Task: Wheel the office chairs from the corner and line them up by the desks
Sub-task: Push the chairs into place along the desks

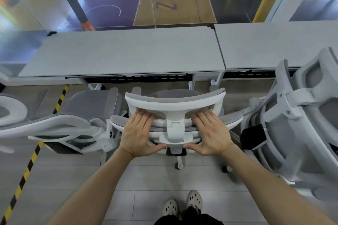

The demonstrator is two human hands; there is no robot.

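Observation:
A white-framed office chair with grey mesh [174, 104] stands right in front of me, its seat facing the grey desk [124, 53]. My left hand [138, 135] grips the left side of its backrest top, fingers over the frame and thumb underneath. My right hand [211, 133] holds the right side the same way. A second chair of the same kind [73, 124] stands to the left, close beside the held one. A third chair [300, 115] stands to the right, also close.
A second grey desk [274, 44] adjoins the first on the right. Behind the desks a glass wall overlooks a basketball court. Yellow-black hazard tape [31, 162] runs diagonally across the grey tiled floor at left. Another chair's edge [11, 109] shows at far left. My shoes [182, 204] are below.

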